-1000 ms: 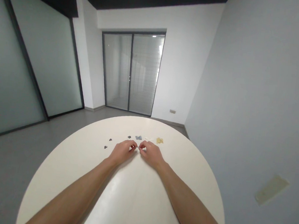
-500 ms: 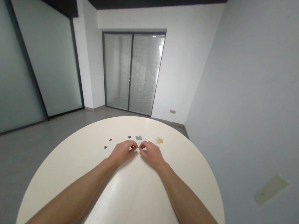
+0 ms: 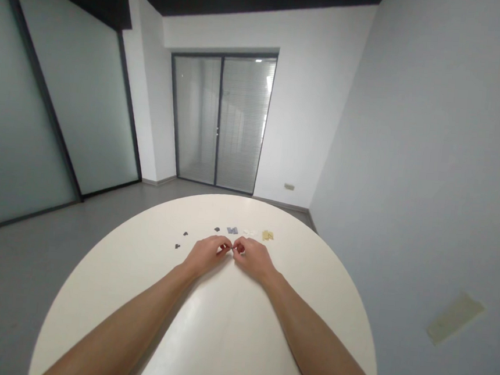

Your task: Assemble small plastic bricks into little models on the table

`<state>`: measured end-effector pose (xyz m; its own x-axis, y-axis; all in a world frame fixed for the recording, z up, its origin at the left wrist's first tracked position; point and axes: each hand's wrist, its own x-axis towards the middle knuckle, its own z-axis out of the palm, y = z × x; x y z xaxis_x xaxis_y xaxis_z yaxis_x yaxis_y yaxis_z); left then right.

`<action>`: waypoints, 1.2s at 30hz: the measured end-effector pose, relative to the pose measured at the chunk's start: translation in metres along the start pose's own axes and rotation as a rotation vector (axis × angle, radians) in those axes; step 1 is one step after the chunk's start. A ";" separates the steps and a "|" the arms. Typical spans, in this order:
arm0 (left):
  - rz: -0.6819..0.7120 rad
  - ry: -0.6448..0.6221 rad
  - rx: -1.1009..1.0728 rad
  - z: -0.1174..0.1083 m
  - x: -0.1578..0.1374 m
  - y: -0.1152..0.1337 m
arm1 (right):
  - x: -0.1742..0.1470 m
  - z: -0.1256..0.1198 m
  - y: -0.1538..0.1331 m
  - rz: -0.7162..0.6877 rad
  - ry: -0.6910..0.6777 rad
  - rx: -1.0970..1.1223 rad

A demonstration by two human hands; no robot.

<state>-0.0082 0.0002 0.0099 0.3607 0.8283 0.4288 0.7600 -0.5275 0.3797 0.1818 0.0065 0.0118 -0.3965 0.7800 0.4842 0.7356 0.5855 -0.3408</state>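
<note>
My left hand (image 3: 206, 255) and my right hand (image 3: 253, 257) meet fingertip to fingertip above the middle of the round table. Both are closed in a pinch around something tiny between them, too small to name. Just beyond the hands lies a small group of grey-blue pieces (image 3: 232, 230). To its right are white pieces (image 3: 250, 232), faint against the tabletop, and a cluster of yellow pieces (image 3: 267, 235). A dark piece (image 3: 217, 229) sits left of the grey-blue ones. Two more small dark pieces lie left of my left hand, one nearer (image 3: 177, 246) and one farther (image 3: 185, 234).
The cream round table (image 3: 219, 336) fills the foreground under both forearms. Beyond its far edge are grey floor and a glass door (image 3: 218, 123) with blinds. Frosted panels (image 3: 70, 84) stand on the left, a plain wall (image 3: 420, 144) on the right.
My fingertips have drawn slightly closer, and the small bit between them shows less. The pieces on the table lie as before.
</note>
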 end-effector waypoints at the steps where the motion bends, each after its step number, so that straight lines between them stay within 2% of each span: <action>1: -0.003 -0.003 -0.004 0.000 0.000 0.000 | 0.000 0.000 0.000 0.000 -0.001 0.000; 19: 0.051 0.020 -0.072 0.000 -0.001 0.001 | 0.000 0.001 0.001 -0.011 0.013 0.004; 25: 0.016 0.025 -0.081 0.000 0.000 0.003 | 0.000 0.001 0.001 -0.005 0.023 0.011; 36: -0.019 0.000 0.030 0.000 -0.001 0.002 | 0.000 -0.002 0.000 -0.053 0.003 0.085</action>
<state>-0.0070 -0.0016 0.0100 0.3462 0.8378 0.4221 0.7826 -0.5060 0.3625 0.1823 0.0062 0.0133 -0.4322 0.7466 0.5058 0.6638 0.6430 -0.3819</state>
